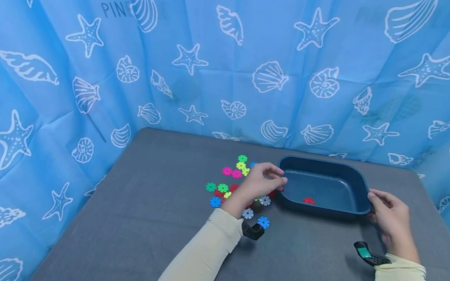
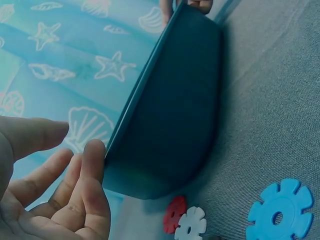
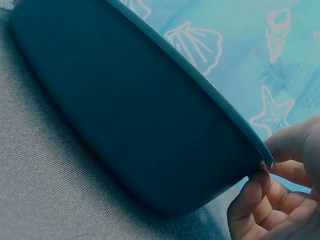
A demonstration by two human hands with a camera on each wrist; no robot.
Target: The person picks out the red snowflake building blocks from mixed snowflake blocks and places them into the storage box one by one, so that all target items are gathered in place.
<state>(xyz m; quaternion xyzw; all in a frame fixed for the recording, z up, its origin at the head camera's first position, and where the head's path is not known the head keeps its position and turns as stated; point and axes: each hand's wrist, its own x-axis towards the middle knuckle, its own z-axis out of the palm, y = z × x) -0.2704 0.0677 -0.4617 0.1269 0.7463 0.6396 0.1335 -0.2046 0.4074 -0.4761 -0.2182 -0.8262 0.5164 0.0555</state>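
Observation:
A dark blue rectangular basin (image 1: 320, 206) stands at the back right of the table. Its right rim is pinched between the thumb and fingers of my right hand (image 1: 391, 218). At the opposite end is my left hand (image 1: 261, 183), fingertips right at the rim; the left wrist view shows its thumb (image 2: 37, 135) apart from the bent fingers (image 2: 92, 165). Inside the basin lies a red notched disc (image 1: 309, 200). Many coloured notched plastic discs, such as a blue one (image 1: 263, 222) and a green one (image 1: 210, 187), are scattered around and partly under my left forearm.
A grey cloth covers the table (image 1: 139, 235). Behind and at both sides hangs a blue curtain (image 1: 237, 64) printed with shells and starfish. A black strap device (image 1: 252, 231) is on my left wrist, and another (image 1: 370, 254) on the right.

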